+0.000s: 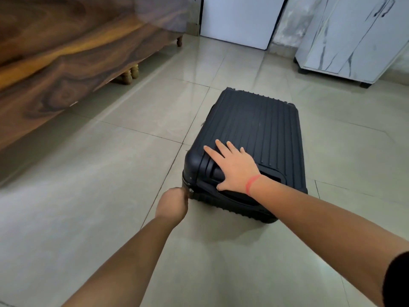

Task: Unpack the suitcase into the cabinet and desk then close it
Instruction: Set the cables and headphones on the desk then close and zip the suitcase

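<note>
the black suitcase (254,129), lying shut on the tiled floor (110,173), is being held down by the right hand (235,168), fingers (222,146) spread wide, while its corner zip pull (190,190) is seemingly being pinched by the curled left hand (173,202), a steady pull along the seam being called for next.

Black ribbed hard-shell suitcase (254,129) lies flat, lid down, on glossy beige tiled floor (99,173). Right hand (234,167) flat on near lid corner, fingers spread. Left hand (173,203) pinches zipper pull (190,190) at near-left corner. White marbled cabinet (354,36) far right.
</note>
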